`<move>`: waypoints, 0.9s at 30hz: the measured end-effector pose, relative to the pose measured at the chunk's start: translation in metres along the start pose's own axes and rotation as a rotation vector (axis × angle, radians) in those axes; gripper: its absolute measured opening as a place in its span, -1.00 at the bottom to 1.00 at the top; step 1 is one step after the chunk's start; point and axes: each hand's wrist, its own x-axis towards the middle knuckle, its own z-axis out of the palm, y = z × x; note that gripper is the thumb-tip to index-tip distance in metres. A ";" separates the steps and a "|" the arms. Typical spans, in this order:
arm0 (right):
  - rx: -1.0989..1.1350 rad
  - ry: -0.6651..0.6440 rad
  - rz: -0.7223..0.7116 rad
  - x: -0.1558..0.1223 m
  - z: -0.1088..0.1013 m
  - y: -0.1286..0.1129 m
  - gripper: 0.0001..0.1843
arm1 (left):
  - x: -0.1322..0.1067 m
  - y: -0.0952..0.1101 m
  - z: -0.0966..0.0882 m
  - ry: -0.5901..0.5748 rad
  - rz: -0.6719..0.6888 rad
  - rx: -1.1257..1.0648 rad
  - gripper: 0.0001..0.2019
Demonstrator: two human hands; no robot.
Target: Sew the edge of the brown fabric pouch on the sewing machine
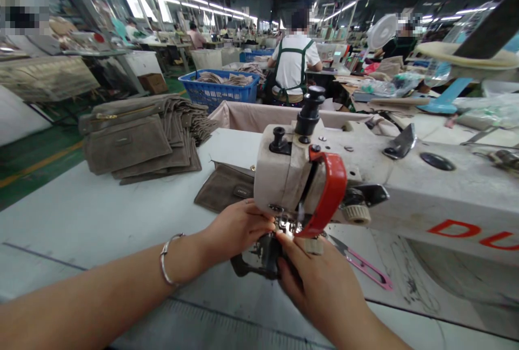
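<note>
A cream sewing machine (pixel 405 187) with a red guard (pixel 330 193) stands on the white table (pixel 81 215). My left hand (pixel 235 228), a silver bangle on its wrist, reaches under the machine head at the needle area. My right hand (pixel 320 279) comes from below and its fingers touch the same spot by the presser foot (pixel 286 228). A dark small part (pixel 259 261) lies under the needle between both hands; what the fingers pinch is hidden. A brown suede piece (pixel 223 187) lies behind the machine head.
A stack of brown suede pouches (pixel 141 136) sits at the table's far left. Pink thread snips (pixel 365 266) lie right of my hands. A blue basket (pixel 219 87) and a seated person in a green apron (pixel 292 63) are beyond.
</note>
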 end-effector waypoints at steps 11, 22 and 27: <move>-0.008 0.002 -0.010 0.001 0.002 -0.002 -0.59 | 0.001 -0.015 0.008 -0.018 -0.115 -0.017 -0.80; 0.073 0.021 -0.052 -0.002 -0.003 -0.002 -0.67 | 0.014 0.035 -0.029 -0.234 -0.170 0.111 -0.67; 0.046 -0.111 -0.065 0.002 -0.006 -0.007 -0.54 | 0.017 0.044 -0.041 -0.321 -0.349 -0.126 -0.59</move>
